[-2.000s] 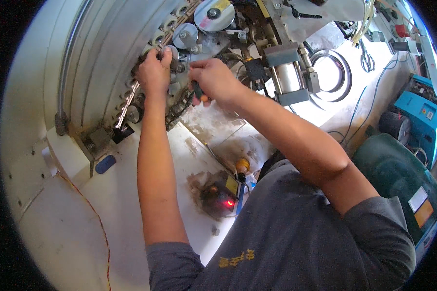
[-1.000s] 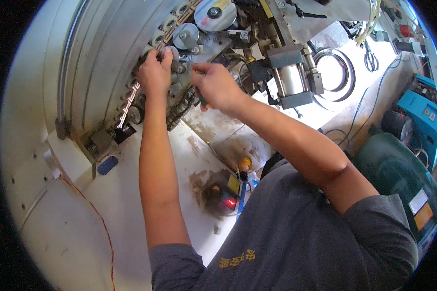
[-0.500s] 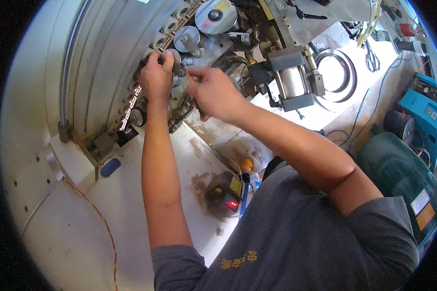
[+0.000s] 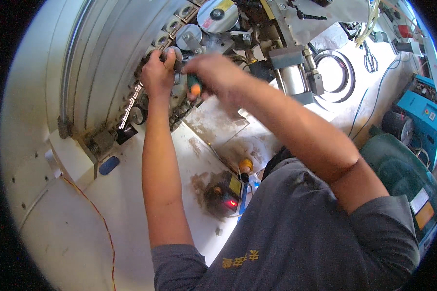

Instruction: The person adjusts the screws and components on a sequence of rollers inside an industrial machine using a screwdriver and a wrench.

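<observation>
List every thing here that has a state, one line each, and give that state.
left hand: closed on a small metal part of the machine.
right hand: motion-blurred, closed around the tool.
green and orange tool handle: held in the right hand, tip hidden.
roller chain: seated along the machine's edge.
dark device: lying on the surface, red light on.
scissors: lying flat, blades shut.

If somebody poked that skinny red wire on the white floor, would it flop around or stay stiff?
Probably floppy: the red wire lies in loose, wavy bends across the white surface rather than a straight line. It looks very thin, so likely light and easy to slide aside. Being flat against the surface, it seems unlikely to roll away.
</observation>
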Motion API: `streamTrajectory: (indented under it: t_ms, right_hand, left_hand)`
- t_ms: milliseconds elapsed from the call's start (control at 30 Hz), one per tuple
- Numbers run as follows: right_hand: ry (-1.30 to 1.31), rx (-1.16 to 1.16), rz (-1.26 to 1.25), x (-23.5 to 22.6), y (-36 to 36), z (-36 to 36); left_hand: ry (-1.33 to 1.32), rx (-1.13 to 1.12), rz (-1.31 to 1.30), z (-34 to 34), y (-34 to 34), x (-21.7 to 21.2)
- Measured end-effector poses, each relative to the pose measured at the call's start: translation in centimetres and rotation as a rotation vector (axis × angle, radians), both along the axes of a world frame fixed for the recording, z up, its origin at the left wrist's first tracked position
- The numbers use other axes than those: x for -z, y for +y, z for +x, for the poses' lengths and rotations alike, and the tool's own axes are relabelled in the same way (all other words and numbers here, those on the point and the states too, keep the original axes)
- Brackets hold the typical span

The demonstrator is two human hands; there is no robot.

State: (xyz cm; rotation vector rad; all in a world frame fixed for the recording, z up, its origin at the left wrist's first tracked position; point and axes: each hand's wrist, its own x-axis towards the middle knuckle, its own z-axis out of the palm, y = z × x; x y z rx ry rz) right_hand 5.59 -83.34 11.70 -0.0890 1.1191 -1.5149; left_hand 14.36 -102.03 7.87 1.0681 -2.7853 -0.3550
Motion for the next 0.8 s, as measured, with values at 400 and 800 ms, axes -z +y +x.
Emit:
streamTrajectory:
  t_ms: [400, 800]
  right_hand:
    - [-0.287, -0.115, 0.023, 3.0, -9.2, -6.8]
    - [-0.198, -0.169, 0.019, -1.0, -7.6, -5.3]
  left_hand:
    - [0.077, 0.047, -0.081, -0.2, -0.2, 1.1]
    - [0.033, -0.009, -0.036, 0.6, -0.6, 1.7]
